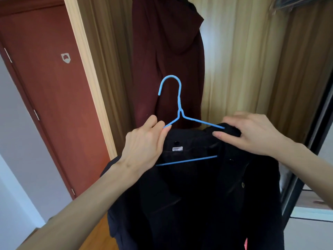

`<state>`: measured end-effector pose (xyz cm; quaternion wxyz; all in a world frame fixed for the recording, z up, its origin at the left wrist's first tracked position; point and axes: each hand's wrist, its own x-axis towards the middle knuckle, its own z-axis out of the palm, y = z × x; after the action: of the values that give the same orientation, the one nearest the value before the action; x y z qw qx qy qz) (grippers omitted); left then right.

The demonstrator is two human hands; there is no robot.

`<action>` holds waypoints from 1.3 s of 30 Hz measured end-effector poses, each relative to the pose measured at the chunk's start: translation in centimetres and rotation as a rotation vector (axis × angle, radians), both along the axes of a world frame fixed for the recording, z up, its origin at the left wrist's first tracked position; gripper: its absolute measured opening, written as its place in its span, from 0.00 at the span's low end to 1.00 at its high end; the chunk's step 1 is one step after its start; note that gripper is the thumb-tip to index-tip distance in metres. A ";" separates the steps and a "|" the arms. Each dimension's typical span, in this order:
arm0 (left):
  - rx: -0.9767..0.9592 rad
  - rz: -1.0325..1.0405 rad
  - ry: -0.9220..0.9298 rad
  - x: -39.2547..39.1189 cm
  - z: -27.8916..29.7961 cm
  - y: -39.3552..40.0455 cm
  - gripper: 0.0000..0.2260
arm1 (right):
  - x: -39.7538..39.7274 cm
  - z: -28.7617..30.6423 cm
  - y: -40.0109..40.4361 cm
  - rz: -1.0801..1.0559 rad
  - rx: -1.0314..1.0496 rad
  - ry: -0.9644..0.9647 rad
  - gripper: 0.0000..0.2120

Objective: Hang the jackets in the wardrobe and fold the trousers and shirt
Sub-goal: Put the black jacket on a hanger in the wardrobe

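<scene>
The black jacket [198,195] hung on the blue wire hanger [179,105], held up before the wardrobe. The left hand [144,143] gripped the hanger's left arm; the right hand [252,132] pinched the collar over the right arm – hook upright, pointing away, above both hands

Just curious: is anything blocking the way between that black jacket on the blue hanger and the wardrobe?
Nothing visible blocks it. The black jacket on its blue wire hanger faces the open wooden wardrobe; a dark red garment hangs inside. The rail is out of view.
</scene>
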<state>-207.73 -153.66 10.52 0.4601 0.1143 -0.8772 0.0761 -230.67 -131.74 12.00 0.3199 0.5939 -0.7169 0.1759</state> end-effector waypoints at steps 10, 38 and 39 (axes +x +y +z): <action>-0.047 0.026 0.013 0.2 1.4 -0.1 0.17 | -3.7 -3.4 2.1 0.034 -0.004 -0.057 0.28; -0.059 -0.087 -0.071 0.1 0.3 -3.8 0.26 | -0.7 -2.0 3.5 0.062 -0.367 -0.318 0.13; -0.088 -0.099 -0.067 -0.1 0.3 -3.8 0.28 | -0.9 -1.8 3.8 0.051 -0.359 -0.315 0.13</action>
<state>-207.82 -157.48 10.78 0.4382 0.0480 -0.8925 0.0956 -231.55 -127.92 10.19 0.3002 0.5105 -0.7000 0.3991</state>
